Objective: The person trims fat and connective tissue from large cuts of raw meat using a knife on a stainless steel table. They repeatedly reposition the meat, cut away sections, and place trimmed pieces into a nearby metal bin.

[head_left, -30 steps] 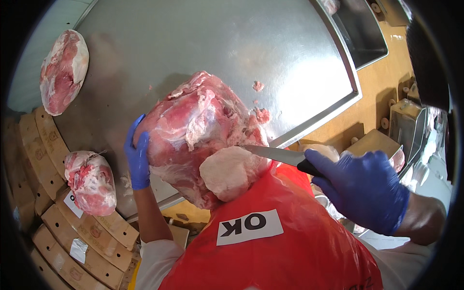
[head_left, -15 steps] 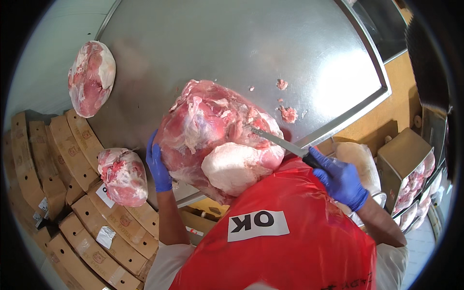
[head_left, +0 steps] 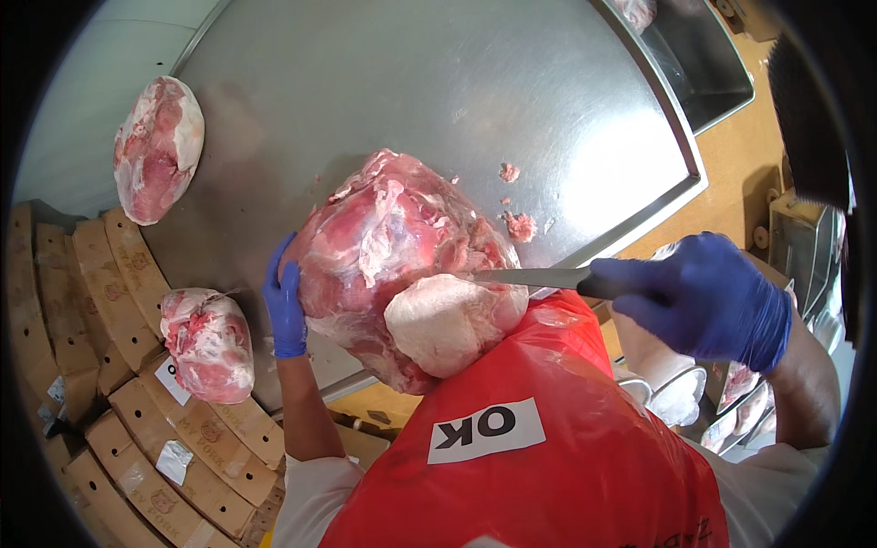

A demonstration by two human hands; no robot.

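A large raw pork leg (head_left: 365, 237), pink with a white fat patch, rests on the steel table (head_left: 411, 82) right in front of me. My left hand (head_left: 287, 301), in a blue glove, lies against its left side with the fingers spread. In my blue-gloved right hand (head_left: 699, 297) is a knife (head_left: 539, 278) with a black handle. Its blade points left, and the tip meets the meat just above the fat patch; whether it is inside the meat I cannot tell. Small meat scraps (head_left: 521, 226) lie to the right of the leg.
Two more meat pieces sit at the left, one at the table's far-left edge (head_left: 160, 151), another nearer (head_left: 208, 345). Cardboard boxes (head_left: 174, 457) are stacked at lower left. A metal tub (head_left: 703, 73) stands beyond the table's right rim, and trays of meat (head_left: 744, 402) are at the right.
My right hand has moved right and up with the knife, whose blade now lies nearly level. My left hand stays against the pork leg. The view has shifted slightly.
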